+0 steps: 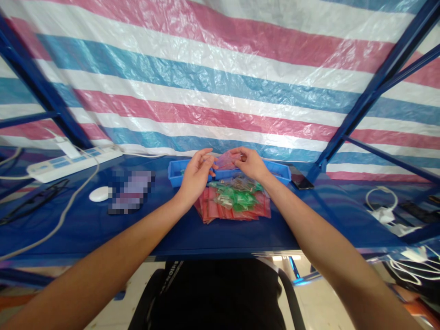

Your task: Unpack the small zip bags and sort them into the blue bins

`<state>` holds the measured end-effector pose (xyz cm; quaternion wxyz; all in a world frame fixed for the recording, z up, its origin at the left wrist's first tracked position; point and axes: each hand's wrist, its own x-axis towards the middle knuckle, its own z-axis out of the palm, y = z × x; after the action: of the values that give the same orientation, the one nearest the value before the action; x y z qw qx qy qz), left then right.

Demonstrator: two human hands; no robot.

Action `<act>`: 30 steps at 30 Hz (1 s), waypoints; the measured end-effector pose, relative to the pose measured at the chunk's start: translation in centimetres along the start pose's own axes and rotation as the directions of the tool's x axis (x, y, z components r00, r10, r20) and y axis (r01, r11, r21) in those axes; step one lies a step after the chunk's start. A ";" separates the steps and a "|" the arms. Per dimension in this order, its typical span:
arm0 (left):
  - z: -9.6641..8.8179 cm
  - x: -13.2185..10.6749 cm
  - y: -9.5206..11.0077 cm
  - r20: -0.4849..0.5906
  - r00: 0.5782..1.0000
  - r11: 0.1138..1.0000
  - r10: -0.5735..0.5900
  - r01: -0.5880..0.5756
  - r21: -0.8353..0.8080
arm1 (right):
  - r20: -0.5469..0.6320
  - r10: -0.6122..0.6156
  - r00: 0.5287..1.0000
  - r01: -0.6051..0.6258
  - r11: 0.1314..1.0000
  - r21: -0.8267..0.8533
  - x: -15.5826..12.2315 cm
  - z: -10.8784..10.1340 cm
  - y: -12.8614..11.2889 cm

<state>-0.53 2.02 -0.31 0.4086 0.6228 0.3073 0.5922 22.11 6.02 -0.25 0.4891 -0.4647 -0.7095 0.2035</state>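
My left hand (195, 176) and my right hand (250, 164) are raised over a blue tray (176, 173) at the back of the blue shelf top. Both pinch the edges of one small pink see-through bag (225, 161) held between them. Below the hands lies a pile of red bags (220, 210) with several small green packets (240, 198) heaped on top. What is inside the held bag cannot be made out.
A white power strip (65, 163) with cables lies at the back left, a white round puck (99, 194) and a blurred-out object (130, 191) left of the tray. A black phone (300, 179) lies right of the tray. White cables (385, 211) sit at the right. Striped tarp hangs behind.
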 end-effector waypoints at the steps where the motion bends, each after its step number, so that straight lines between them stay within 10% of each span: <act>1: 0.0 0.0 0.0 0.005 1.000 1.000 0.003 -0.003 -0.004 | -0.004 -0.015 1.000 0.014 0.998 -0.053 0.0 -0.2 0.0; 9: -0.1 0.1 -0.3 0.012 1.000 1.000 0.008 -0.008 -0.025 | 0.107 -0.110 0.988 0.149 0.854 -0.499 -1.0 -1.2 -0.3; 20: -0.1 0.1 -0.7 0.052 0.998 0.999 0.017 -0.016 -0.035 | 0.108 -0.110 0.988 0.145 0.901 -0.408 -1.2 -0.8 -1.5; 30: -0.1 0.1 -0.7 0.070 0.997 0.999 0.036 -0.037 0.008 | 0.047 -0.087 0.995 0.092 0.650 -0.754 -2.2 -0.8 -1.6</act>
<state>-0.52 2.48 -0.92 0.4053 0.6507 0.2839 0.5759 22.28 3.21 0.17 0.2589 -0.5895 -0.7536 -0.1325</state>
